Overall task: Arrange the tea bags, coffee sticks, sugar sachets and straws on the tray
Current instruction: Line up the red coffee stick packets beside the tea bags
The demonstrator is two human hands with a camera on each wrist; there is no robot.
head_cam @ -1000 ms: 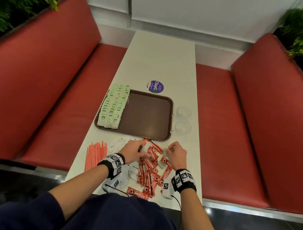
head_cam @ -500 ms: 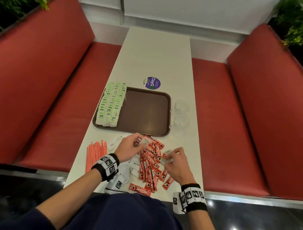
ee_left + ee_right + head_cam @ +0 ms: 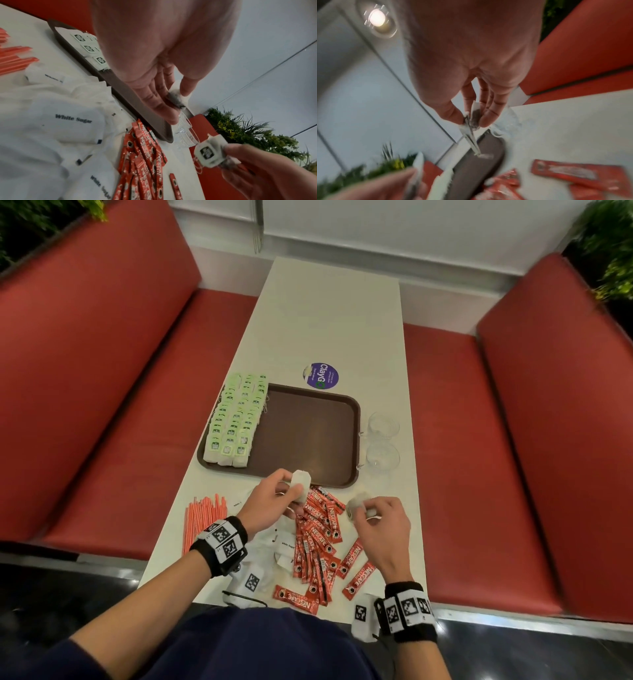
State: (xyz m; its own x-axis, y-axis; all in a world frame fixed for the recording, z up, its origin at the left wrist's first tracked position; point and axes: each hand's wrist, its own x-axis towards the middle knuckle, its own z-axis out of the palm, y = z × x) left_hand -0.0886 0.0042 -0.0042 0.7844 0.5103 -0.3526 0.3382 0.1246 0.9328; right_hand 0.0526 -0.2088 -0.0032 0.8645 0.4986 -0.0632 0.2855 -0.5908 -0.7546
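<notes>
My left hand (image 3: 286, 491) pinches a white tea bag (image 3: 301, 484) just above the near rim of the brown tray (image 3: 308, 436); thumb and fingers squeeze that tea bag (image 3: 176, 97) in the left wrist view. To its right, my right hand (image 3: 363, 510) pinches a second tea bag (image 3: 356, 503), whose tag (image 3: 205, 152) faces the left wrist camera. Green-tagged tea bags (image 3: 236, 419) lie in rows on the tray's left side. Red coffee sticks (image 3: 318, 542) are scattered on the table between my hands. White sugar sachets (image 3: 274, 546) lie under my left wrist, and orange straws (image 3: 202, 518) lie at the table's left edge.
Two clear cups (image 3: 383, 426) (image 3: 382, 457) stand just right of the tray. A round purple sticker (image 3: 321, 375) is on the white table (image 3: 335, 320) beyond the tray. Red benches (image 3: 496, 474) flank the table on both sides.
Both hands have risen from the pile of sticks, each now holding a tea bag. The left hand moved toward the tray's near rim.
</notes>
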